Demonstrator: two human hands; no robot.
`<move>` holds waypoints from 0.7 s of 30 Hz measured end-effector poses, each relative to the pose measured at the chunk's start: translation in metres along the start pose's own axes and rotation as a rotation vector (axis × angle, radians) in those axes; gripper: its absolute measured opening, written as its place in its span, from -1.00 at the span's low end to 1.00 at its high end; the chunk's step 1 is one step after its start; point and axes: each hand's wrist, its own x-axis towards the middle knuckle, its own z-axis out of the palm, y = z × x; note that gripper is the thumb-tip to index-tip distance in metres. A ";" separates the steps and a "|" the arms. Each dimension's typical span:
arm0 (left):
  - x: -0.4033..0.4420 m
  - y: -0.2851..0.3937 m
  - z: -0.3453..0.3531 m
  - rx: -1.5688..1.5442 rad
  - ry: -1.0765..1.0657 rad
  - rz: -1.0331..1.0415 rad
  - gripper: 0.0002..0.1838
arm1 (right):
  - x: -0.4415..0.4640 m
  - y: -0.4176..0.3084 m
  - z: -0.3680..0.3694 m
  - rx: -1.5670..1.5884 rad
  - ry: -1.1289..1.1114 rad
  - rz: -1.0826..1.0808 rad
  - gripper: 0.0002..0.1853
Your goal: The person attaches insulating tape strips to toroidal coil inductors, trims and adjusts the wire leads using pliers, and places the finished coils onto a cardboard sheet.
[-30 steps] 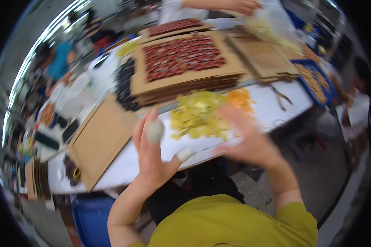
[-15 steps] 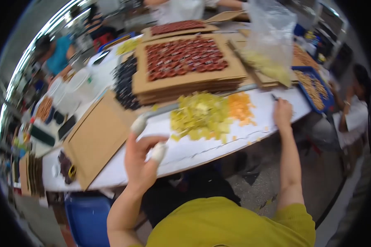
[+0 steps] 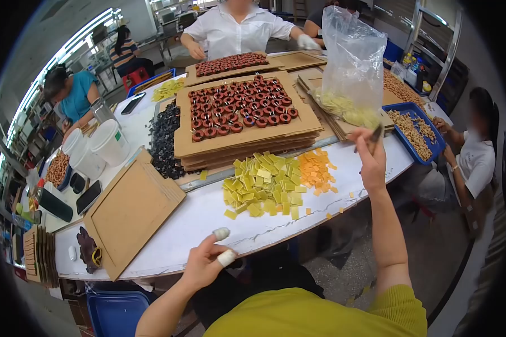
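In the right hand [image 3: 371,160], raised above the right part of the white table [image 3: 185,224], a small dark tool [image 3: 377,133] is gripped between bent fingers; most of it is hidden, so its full shape cannot be told. The left hand [image 3: 205,267] is held half open at the near edge, with nothing seen in its grasp; its thumb and forefinger are parted, and both tips are wrapped in white coverings [image 3: 226,258]. Between the hands, farther in, a loose heap of flat yellow pieces [image 3: 264,182] is spread, touched on its right by a smaller heap of orange pieces [image 3: 317,170], from which a few have been scattered toward the near edge. Beyond them stands a stack of cardboard trays [image 3: 236,153], on whose top dark red rings [image 3: 236,109] are laid in rows. Black pieces [image 3: 166,140] are piled along its left side, and a flat cardboard tray [image 3: 132,219] is set at an angle to the near left. Just beyond the right hand, a clear plastic bag [image 3: 351,62] is seen, partly filled with yellowish pieces; tan parts are held in a blue tray [image 3: 423,158] at the far right.
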 end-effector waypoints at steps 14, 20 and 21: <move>0.011 -0.008 0.016 0.005 0.037 0.015 -0.65 | 0.043 0.037 0.156 -0.994 -0.710 -0.341 -0.69; 0.013 -0.013 0.015 0.016 0.001 0.042 -0.65 | 0.039 0.053 0.161 -1.028 -0.662 -0.563 -0.78; 0.013 -0.012 0.015 0.009 -0.007 0.046 -0.66 | 0.040 0.054 0.159 -1.001 -0.633 -0.616 -0.80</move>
